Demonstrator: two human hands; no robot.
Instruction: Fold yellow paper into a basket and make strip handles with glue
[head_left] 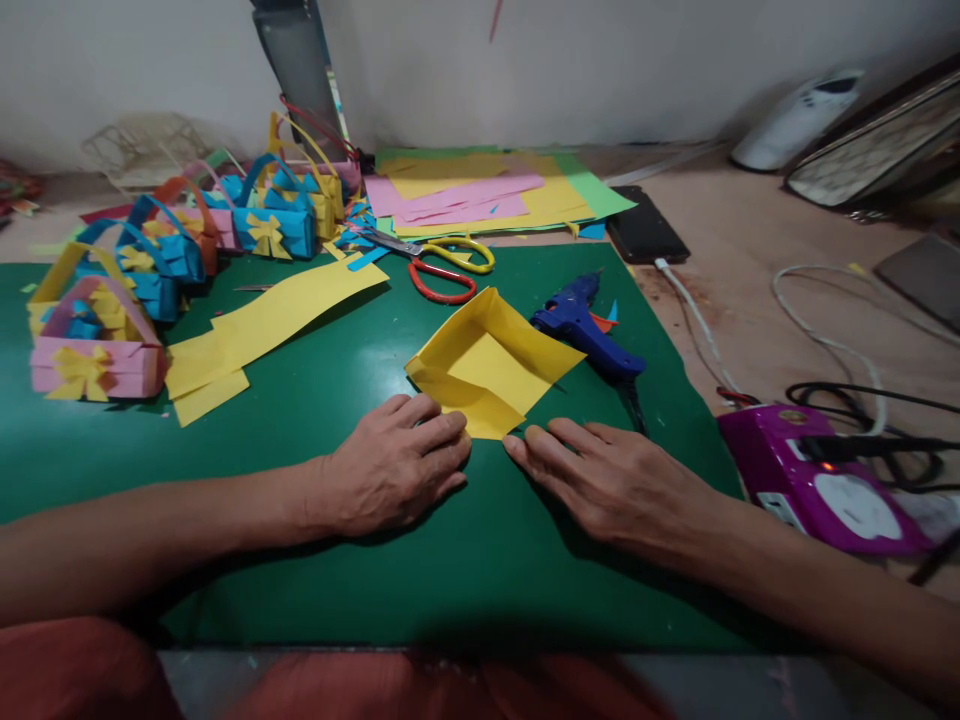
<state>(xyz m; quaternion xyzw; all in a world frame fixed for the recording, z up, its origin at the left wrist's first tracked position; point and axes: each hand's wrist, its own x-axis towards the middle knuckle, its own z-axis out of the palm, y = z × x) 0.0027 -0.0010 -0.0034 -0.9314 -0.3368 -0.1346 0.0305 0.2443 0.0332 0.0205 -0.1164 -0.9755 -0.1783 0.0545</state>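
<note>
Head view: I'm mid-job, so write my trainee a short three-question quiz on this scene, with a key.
1. True or false: the blue glue gun lies on the green work surface.
2. The handles of the scissors are: A) both blue; B) one red, one yellow; C) both green.
3. What is at the fingertips of the left hand and right hand?

Key: 1. True. 2. B. 3. The folded yellow paper.
</note>
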